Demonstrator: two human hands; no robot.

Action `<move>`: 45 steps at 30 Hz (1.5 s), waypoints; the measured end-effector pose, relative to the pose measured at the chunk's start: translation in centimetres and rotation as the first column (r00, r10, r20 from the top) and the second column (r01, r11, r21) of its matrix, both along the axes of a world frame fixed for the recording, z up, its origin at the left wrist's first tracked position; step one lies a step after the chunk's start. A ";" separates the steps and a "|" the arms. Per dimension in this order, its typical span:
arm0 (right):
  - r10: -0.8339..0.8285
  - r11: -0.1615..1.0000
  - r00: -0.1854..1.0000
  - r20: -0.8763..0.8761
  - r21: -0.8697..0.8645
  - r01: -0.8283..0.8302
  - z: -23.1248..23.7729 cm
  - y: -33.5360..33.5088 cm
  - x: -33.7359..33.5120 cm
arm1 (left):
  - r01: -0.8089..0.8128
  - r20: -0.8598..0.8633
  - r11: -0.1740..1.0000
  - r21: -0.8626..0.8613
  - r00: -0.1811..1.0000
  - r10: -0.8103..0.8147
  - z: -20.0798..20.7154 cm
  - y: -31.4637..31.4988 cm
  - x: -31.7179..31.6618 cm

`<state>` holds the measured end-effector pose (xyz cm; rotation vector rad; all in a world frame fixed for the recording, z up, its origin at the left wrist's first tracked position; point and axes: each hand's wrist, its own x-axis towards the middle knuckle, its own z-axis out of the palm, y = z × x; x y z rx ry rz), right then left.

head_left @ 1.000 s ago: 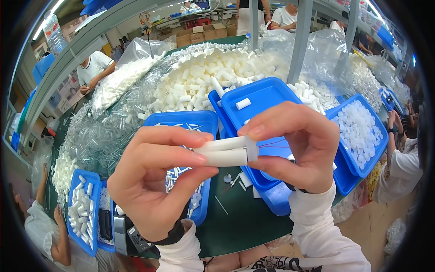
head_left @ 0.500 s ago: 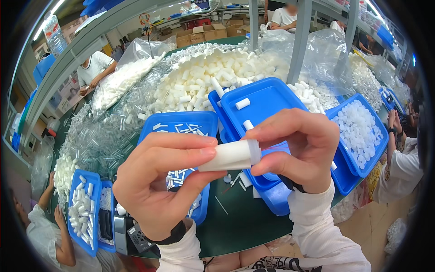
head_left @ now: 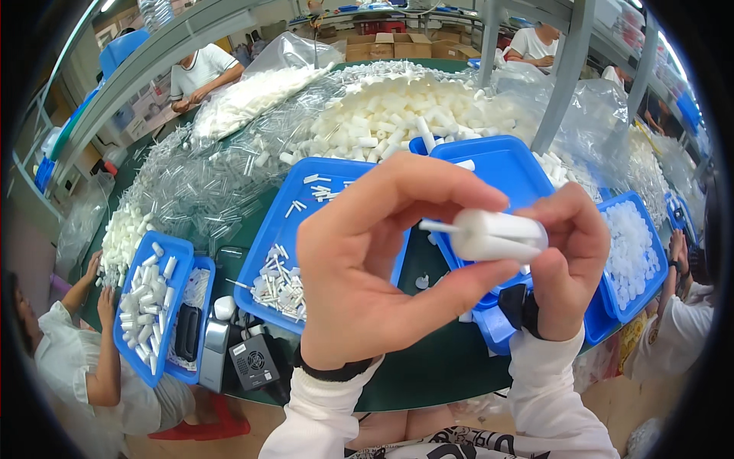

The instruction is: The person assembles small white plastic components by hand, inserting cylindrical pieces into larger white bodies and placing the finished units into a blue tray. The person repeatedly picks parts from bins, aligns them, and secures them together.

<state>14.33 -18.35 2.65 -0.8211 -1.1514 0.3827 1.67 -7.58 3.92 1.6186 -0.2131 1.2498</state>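
Note:
In front of me a white cylinder [head_left: 493, 239], which looks like foam, is held nearly level with a slit along its side. A thin white stick [head_left: 437, 226] pokes out of its left end. My left hand [head_left: 382, 275] curves around this end, thumb below and fingers above and behind. At the other end, my right hand [head_left: 569, 260] pinches the cylinder by a translucent cap [head_left: 541, 236], mostly hidden by the fingers. Under my left hand, a blue tray [head_left: 267, 264] holds small white sticks with tabs.
A big heap of white cylinders [head_left: 397, 107] lies at the back, beside clear tubes [head_left: 222, 180]. Blue trays hold cylinders [head_left: 149, 306] on the left and translucent caps [head_left: 631, 252] on the right. A grey post [head_left: 564, 76] rises behind. Co-workers sit on both sides.
My left hand has moved right and turned, with its fingers now curled around the cylinder's end. The cylinder has moved right and up; its stick end now shows. The view has shifted.

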 end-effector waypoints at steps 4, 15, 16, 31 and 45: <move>0.069 0.965 0.948 0.309 -0.263 0.016 0.5 -0.9 0.5 | 0.005 -0.031 0.998 0.059 1.000 -0.003 -0.1 0.0 -0.4; 0.547 0.718 0.179 0.818 -0.569 0.401 2.1 9.0 -1.7 | -0.663 0.236 0.716 -0.220 0.676 0.699 1.0 1.5 -9.1; 0.558 0.734 0.136 0.819 -0.563 0.379 1.7 11.7 -2.6 | -0.641 0.296 0.715 -0.278 0.651 0.699 1.0 1.3 -8.7; 0.386 0.814 0.250 0.888 -0.456 0.361 -14.2 40.9 -22.6 | -0.469 0.573 0.671 -0.574 0.355 0.739 -0.4 5.3 -13.1; 0.325 0.817 0.354 0.877 -0.449 0.362 -11.8 36.1 -12.7 | -0.364 0.578 0.842 -0.399 0.613 0.539 0.8 2.1 -12.6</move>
